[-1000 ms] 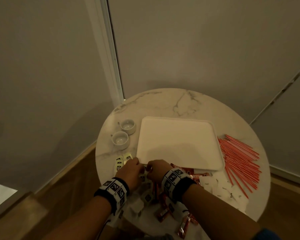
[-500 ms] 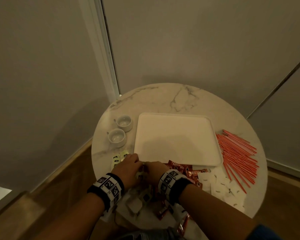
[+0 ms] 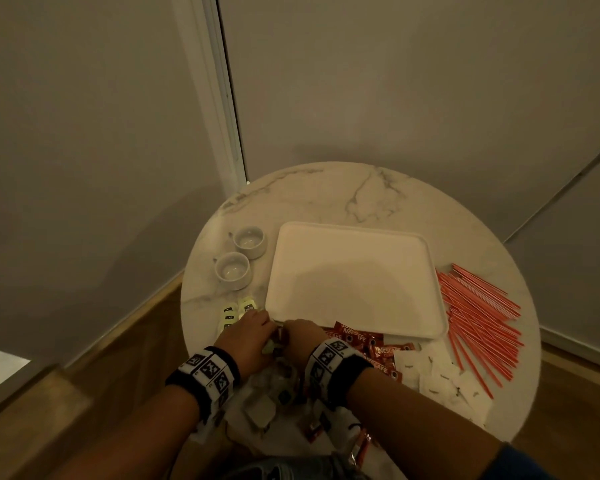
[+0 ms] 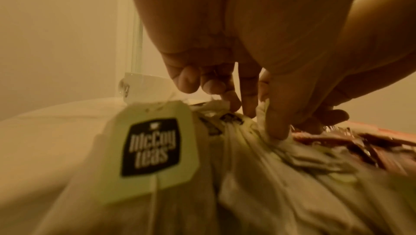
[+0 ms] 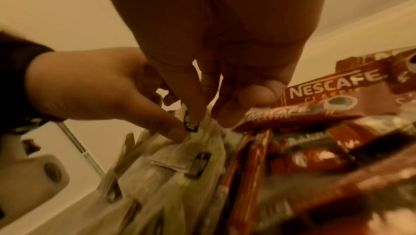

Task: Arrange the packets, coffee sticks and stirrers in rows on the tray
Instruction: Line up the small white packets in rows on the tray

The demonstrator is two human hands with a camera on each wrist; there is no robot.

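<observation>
Round marble table [image 3: 326, 195]: a white tray [image 3: 354, 282] sits at centre. Two white cups [image 3: 239, 258] stand left of it. Red stirrers [image 3: 478, 313] lie right. Along the near edge lie tea bags [image 3: 236, 311], red coffee sticks [image 3: 371, 344] and white packets [image 3: 437, 379].

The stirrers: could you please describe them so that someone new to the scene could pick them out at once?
Start at the round marble table and find the white tray at its centre. The stirrers lie loose on the marble just right of the tray. They are the only long, thin red-orange sticks, unlike the short red coffee sticks and flat white packets nearby.
</observation>
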